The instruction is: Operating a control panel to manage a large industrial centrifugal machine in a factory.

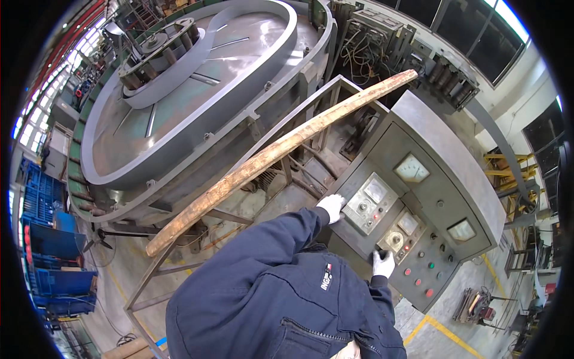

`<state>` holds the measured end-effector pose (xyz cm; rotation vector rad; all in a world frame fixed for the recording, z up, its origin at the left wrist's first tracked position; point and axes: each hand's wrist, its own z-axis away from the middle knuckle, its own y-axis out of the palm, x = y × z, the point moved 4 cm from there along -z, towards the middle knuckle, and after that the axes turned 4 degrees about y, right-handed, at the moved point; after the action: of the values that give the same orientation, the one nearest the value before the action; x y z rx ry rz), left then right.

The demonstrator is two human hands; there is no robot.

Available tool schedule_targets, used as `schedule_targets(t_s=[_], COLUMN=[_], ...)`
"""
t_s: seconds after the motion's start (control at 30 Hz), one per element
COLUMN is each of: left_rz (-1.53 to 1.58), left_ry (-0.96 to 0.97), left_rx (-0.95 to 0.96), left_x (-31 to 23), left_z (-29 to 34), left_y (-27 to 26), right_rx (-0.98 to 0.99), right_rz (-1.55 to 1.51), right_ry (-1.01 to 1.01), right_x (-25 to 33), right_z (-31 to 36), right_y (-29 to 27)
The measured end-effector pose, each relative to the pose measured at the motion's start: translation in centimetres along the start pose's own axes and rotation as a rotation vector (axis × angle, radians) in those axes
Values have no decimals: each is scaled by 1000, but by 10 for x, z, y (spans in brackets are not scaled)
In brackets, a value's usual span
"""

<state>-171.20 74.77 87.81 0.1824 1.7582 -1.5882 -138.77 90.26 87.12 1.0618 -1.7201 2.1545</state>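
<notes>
My left hand, in a white glove, rests at the left edge of a grey control console. It lies beside an upper control module with a meter and a dial, its fingers loosely bent and holding nothing that I can see. My right hand, gloved in white with dark fingertips, is at the console's near edge. Thumb and finger stand apart there, just below a second module with a round dial and a lit red lamp. Red push buttons and green ones lie to its right.
A long, rough strip slants across a metal frame left of the console. Beyond it stands a large round machine with a curved steel band. Blue racks stand far left; a small cart is at right.
</notes>
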Motion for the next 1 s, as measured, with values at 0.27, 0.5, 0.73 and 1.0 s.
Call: schedule_targets(t_s=[0.27,0.5,0.73,1.0], left_rz=[30,26,5,3], left_ry=[-4,-15,-18,-4], left_rx=[-74,-30,-42,-47], left_x=[-1,2,6,9], left_z=[1,-1,-3,-3], left_y=[0,10,16,17], right_rx=[-51,-25,3,7], right_rz=[36,63,46,52], right_ry=[-28,-20,-4,-2], right_x=[3,-12,-8,-4], right_z=[3,0,-3,-1], right_y=[-1,4,3,3])
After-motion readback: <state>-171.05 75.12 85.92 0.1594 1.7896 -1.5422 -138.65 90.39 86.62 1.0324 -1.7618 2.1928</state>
